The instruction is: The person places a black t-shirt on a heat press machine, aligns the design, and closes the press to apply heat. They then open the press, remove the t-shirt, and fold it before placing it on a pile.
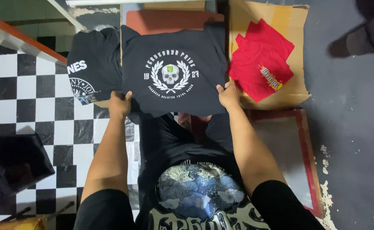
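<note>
A black T-shirt (174, 55) with a white wreath and skull print lies spread flat over a brown board (170, 19). My left hand (119, 103) grips the shirt's near left corner. My right hand (228, 95) grips its near right corner. Both arms reach forward from my body, over my own black printed shirt.
A second black printed shirt (91, 64) lies to the left. A red shirt (261, 59) rests on flattened cardboard (293, 25) at the right. A red-framed screen (299, 157) lies on the floor at right. Black-and-white checkered tiles (29, 98) cover the left. Another person's dark leg (365, 36) shows at top right.
</note>
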